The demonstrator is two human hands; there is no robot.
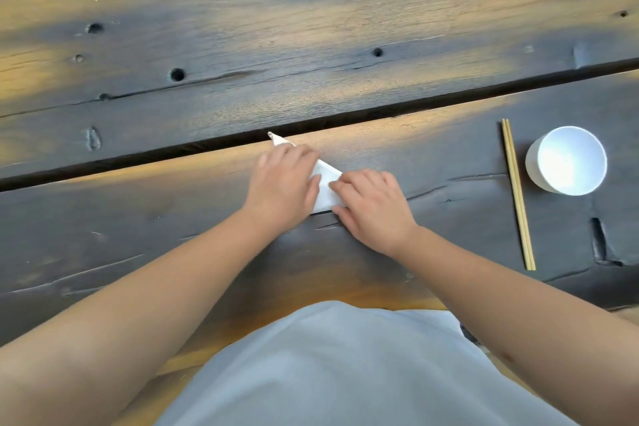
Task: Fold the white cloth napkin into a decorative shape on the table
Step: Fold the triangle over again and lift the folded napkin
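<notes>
The white cloth napkin [326, 188] lies folded into a narrow pointed shape on the dark wooden table [345, 45]. Its tip reaches the gap between two planks. My left hand [283, 183] lies flat on the napkin's left and upper part and hides most of it. My right hand [371, 206] presses its fingertips on the napkin's lower right edge. Only a small white strip shows between the two hands, plus the tip above my left hand.
A pair of wooden chopsticks [517, 194] lies to the right, running front to back. A white paper cup [567, 159] stands just right of them. A long dark gap [173, 152] between planks crosses the table. My light-coloured clothing fills the bottom.
</notes>
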